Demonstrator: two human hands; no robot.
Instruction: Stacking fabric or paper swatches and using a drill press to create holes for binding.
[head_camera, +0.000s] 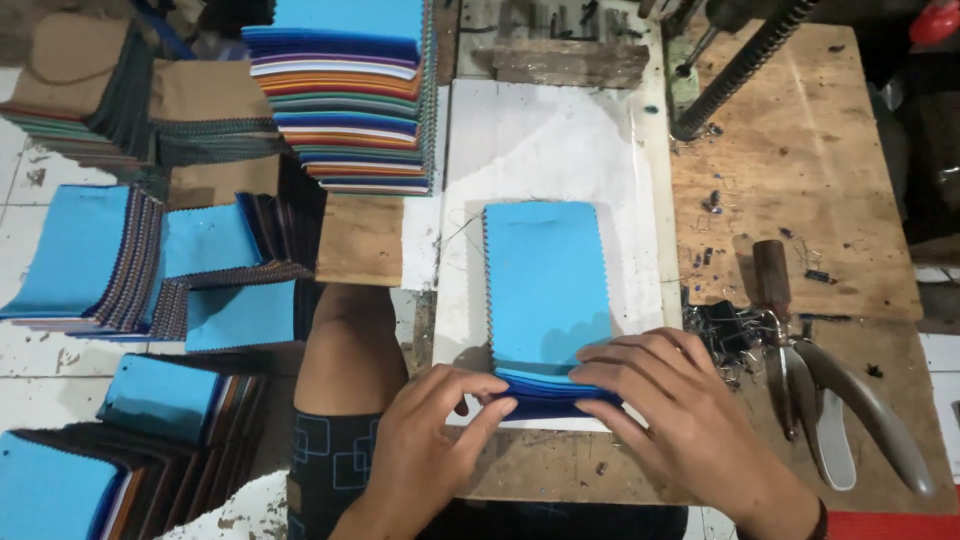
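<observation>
Nearby, pliers (820, 390) flank both hands (560, 420) pinching the blue swatch stack (545, 290), piles (345, 95) beyond.

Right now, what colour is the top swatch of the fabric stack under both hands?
Light blue; the fabric swatch stack shows it best in the head view.

Illumination: even, moderately bright, overhead source; exact position not determinable. White sheet (545, 140) brightest zone, near overexposed, surface detail washed out. Soft shadow below both hands: left hand (430, 440), right hand (670, 400), cast onto blue swatch stack (547, 290). Top right corner dark, underexposed. Slight sheen on metal pliers (850, 410). Focus acceptable at centre; mild softness overall, compression smear on stacked swatches (345, 100). Wide-angle lens: bench edges bow slightly toward frame borders. No marked motion blur on hands.
</observation>
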